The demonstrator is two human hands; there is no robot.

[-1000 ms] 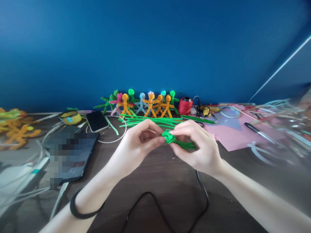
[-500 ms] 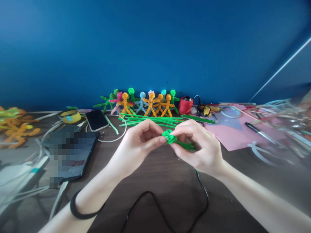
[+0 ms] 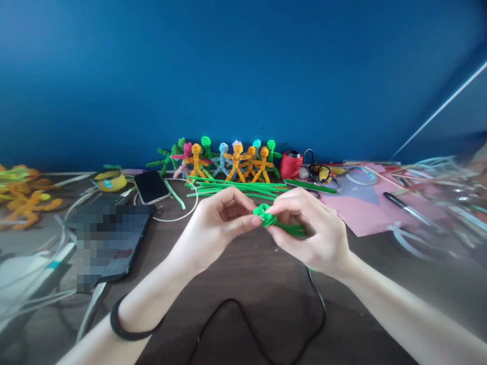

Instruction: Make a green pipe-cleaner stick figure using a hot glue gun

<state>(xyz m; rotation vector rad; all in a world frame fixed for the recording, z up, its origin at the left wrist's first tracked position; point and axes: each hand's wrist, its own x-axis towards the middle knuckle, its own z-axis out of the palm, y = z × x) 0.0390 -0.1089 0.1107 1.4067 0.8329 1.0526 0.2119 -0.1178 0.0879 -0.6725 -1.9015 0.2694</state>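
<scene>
Between my two hands is a small coiled ball of green pipe cleaner (image 3: 266,215), held above the dark tabletop. My left hand (image 3: 224,228) pinches its left side between thumb and fingertips. On the other side my right hand (image 3: 310,230) is closed on the same piece, thumb and index finger at the coil. Green strands run from the ball under my right fingers, and their far ends are partly hidden by the palm. Straight green pipe cleaners (image 3: 236,188) lie in a loose bunch just beyond my hands.
Several pipe-cleaner figures (image 3: 237,161) stand against the blue wall (image 3: 243,71). At left are a phone (image 3: 151,187), a tablet (image 3: 125,243) and white cables. At right lie red twine (image 3: 291,165), pink paper (image 3: 353,215) and a pen (image 3: 407,207). A black cord (image 3: 243,318) crosses the near tabletop.
Almost nothing differs. Both hands keep their pinch on the green coil, with only a very slight shift of the fingers and the view.
</scene>
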